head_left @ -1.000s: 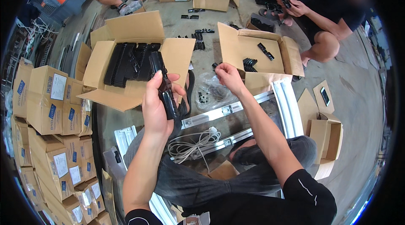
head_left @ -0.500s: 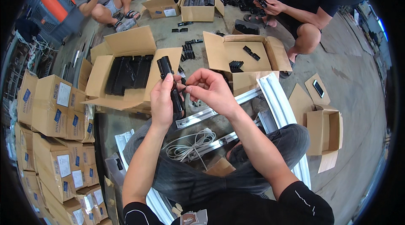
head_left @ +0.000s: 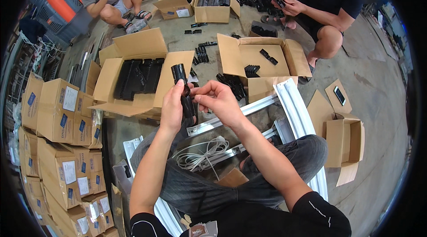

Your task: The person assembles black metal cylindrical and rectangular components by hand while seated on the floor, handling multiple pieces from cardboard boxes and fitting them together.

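Note:
My left hand [head_left: 171, 109] is wrapped round a long, glossy black part [head_left: 179, 72] with rounded ends, held upright above my lap. Close against its right side, my right hand [head_left: 218, 102] has thumb and forefinger pinched together; whatever lies between them is too small to make out. Beyond my left hand stands an open carton [head_left: 111, 70] filled with rows of black parts [head_left: 138, 79]. To the right, another open carton [head_left: 278, 86] holds a few similar pieces. Between the two cartons, more black parts [head_left: 233, 86] lie on the floor.
White metal rails [head_left: 296, 108] frame my crossed legs, with a coiled pale cable [head_left: 200, 153] between them. Stacked cartons [head_left: 60, 112] line the left side. Two people squat ahead, handling black parts near filled boxes [head_left: 213, 14]. At right lie a phone [head_left: 340, 96] and a small carton [head_left: 342, 141].
The person at far left has stretched an arm toward the boxes, a dark piece in the fingers. My right hand has shifted slightly beside the black part, still pinching. The view has moved a little.

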